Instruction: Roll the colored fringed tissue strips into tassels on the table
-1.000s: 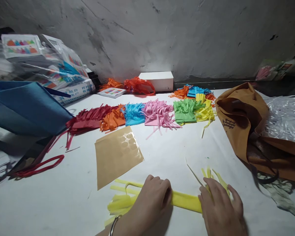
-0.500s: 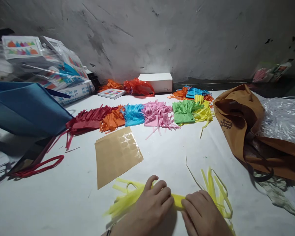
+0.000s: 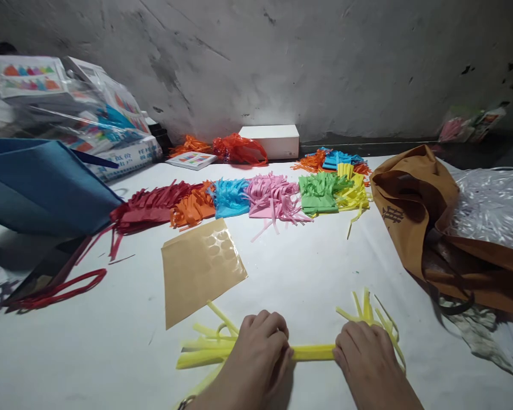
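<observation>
A yellow tissue paper tassel lies across the white table in front of me, its cut strips fanning out at both ends. My left hand is closed around it left of the middle. On the right, my right hand grips it just before the other fringe. Between the hands the paper shows as a narrow rolled or folded band. A brown sheet of round clear stickers lies beyond my left hand.
A row of fringed paper runs across the table: red, orange, blue, pink, green and yellow. A blue bag stands left, a brown bag right. Behind is a white box.
My hands have moved apart, the right one rightward, so a longer stretch of yellow band shows between them. The left fingers have curled in closer on the paper.
</observation>
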A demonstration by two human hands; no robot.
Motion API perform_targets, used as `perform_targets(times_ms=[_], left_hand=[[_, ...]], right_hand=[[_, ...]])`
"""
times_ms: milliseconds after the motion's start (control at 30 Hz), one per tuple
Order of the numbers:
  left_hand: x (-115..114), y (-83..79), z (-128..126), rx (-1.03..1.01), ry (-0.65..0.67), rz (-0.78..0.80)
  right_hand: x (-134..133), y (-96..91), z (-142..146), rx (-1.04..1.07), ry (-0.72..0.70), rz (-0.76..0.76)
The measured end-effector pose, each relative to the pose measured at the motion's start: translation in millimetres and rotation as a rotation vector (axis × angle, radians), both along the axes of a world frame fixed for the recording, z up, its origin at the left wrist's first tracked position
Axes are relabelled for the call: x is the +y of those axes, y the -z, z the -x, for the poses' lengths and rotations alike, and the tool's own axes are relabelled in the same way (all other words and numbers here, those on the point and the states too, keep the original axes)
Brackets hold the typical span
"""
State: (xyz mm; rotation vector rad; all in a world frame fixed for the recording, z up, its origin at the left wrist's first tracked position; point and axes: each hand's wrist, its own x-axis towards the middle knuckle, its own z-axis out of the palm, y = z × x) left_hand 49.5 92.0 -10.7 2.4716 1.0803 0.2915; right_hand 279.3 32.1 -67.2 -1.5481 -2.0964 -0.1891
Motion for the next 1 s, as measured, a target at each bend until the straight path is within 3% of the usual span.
perform_targets(times_ms=[100,233,367,467,733,1000], left_hand=[[1.7,-2.1,-5.5,0.113,-0.066,0.057],[2.0,-2.2,-7.8,0.162,-0.096,0.071],[0.2,2.3,-6.3,0.133,-0.104,0.056],[0.5,7.2,-3.6,0.038,-0.041,0.004],[3.5,9.6,1.6,-0.081,0.204,-0.215],[0.1,4.7,-0.8,-0.098,0.204,-0.11]], right_hand=[[4.4,-0.3,-0.2,-0.094,0.04,0.016],[6.0,-7.6,0.5,-0.005,0.085,0.011],[4.9,-13.3,9.4,0.109,-0.114,-0.114],[6.2,-11.1,18.0,0.095,-0.257,-0.101],[10.4,-5.0,27.3,0.156,-0.25,-0.1],[5.4,3.4,22.3,0.088,-0.267,-0.127]])
